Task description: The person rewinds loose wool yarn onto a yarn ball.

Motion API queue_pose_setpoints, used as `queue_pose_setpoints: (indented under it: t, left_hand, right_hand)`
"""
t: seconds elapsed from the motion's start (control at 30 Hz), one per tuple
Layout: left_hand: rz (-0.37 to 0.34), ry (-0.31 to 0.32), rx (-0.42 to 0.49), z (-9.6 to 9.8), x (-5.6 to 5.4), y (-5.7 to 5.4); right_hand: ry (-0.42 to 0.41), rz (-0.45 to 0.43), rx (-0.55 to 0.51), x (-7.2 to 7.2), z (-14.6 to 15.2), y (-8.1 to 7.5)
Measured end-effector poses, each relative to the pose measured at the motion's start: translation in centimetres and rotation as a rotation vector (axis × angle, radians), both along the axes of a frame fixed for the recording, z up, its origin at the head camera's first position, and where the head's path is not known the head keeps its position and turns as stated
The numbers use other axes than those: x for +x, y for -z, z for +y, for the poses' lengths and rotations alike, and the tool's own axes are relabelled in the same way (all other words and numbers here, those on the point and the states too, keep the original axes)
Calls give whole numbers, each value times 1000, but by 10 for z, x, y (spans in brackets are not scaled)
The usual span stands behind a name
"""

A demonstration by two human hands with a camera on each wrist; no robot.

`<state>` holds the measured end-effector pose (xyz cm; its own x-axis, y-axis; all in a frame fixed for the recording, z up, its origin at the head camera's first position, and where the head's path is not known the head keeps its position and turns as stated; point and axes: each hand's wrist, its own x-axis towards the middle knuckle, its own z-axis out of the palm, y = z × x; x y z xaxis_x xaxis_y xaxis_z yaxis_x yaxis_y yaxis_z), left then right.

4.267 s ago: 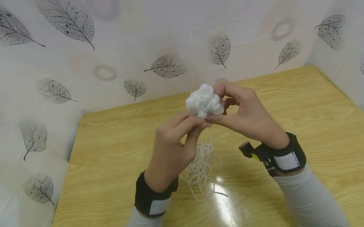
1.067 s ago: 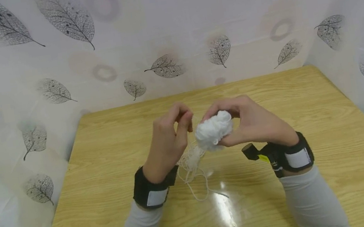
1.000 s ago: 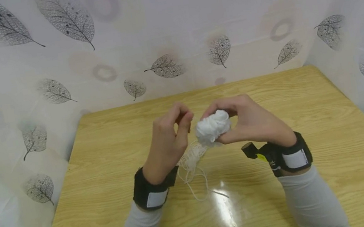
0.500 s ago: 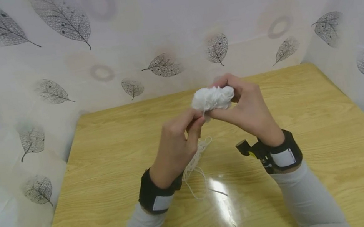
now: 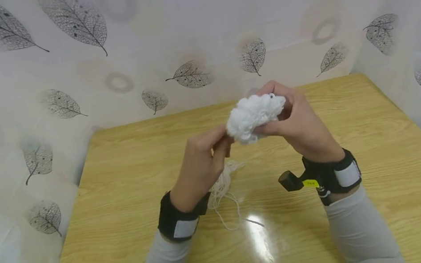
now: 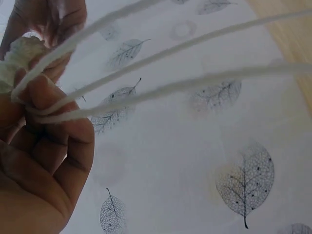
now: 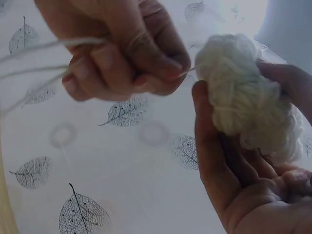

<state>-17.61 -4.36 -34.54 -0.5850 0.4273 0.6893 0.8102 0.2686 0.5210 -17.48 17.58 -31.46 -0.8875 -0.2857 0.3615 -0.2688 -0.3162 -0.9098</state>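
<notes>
A lumpy ball of white yarn (image 5: 254, 116) is held up above the table by my right hand (image 5: 302, 123). In the right wrist view, thumb and fingers cup the ball (image 7: 243, 87) from both sides. Just left of it, my left hand (image 5: 204, 161) pinches a strand of yarn with thumb and forefinger. That strand (image 7: 187, 72) runs taut from the fingertips to the ball. Several loose strands (image 6: 170, 87) trail out from between the left hand's fingers in the left wrist view. A small dark spot shows on the ball's right end in the head view.
Below the hands, a loose tangle of yarn (image 5: 223, 190) lies on the wooden table (image 5: 124, 206), partly hidden by the left hand. One yarn end (image 5: 253, 222) looks darker beside a glare patch. A leaf-printed curtain (image 5: 212, 28) hangs behind the table and along its sides.
About a second ago the hands were lower and a little apart. Both have risen and come together. Over the last half second the ball has shifted right and turned in the right hand.
</notes>
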Motion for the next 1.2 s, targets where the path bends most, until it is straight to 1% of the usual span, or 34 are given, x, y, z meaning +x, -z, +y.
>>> queue_pose_setpoints:
  t: [0.1, 0.17, 0.23, 0.33, 0.37, 0.5, 0.6, 0.67, 0.7, 0.8, 0.9, 1.03, 1.2]
  left_hand:
    - [43, -82, -65, -2, -3, 3]
    - [74, -127, -103, -3, -4, 4]
    - [97, -154, -130, -5, -6, 4]
    - [100, -160, -121, -8, -7, 3]
    - [95, -157, -111, -10, -6, 2]
    - [84, -136, -79, -13, -5, -1]
    - [92, -122, -87, -12, -3, -2]
    - [91, -118, -92, -10, -2, -3]
    - [85, -117, -93, -10, -1, -4]
    - [59, -113, -88, -8, 2, -6]
    - [50, -113, -76, -7, 5, -7]
    - [78, -108, -72, -5, 8, -7]
    - [112, -108, -62, -2, 10, -7]
  right_hand:
    - [-101, -13, 118, 1, 3, 0]
    - [-124, -7, 199, 1, 4, -1]
    - [-142, -3, 257, 2, 4, -1]
    - [-175, 8, 329, 2, 2, -1]
    - [-187, 27, 361, 1, 1, -1]
    - [-227, 147, 498, 0, -1, 2]
    - [-238, 253, 568, -1, -3, 4]
    - [-214, 318, 597, 0, -5, 5]
    - [-186, 346, 611, 0, -6, 5]
    - [-60, 405, 662, 1, -8, 6]
    - [54, 439, 705, 1, -11, 6]
    - [166, 481, 744, 0, -13, 8]
    - [291, 517, 740, 0, -15, 10]
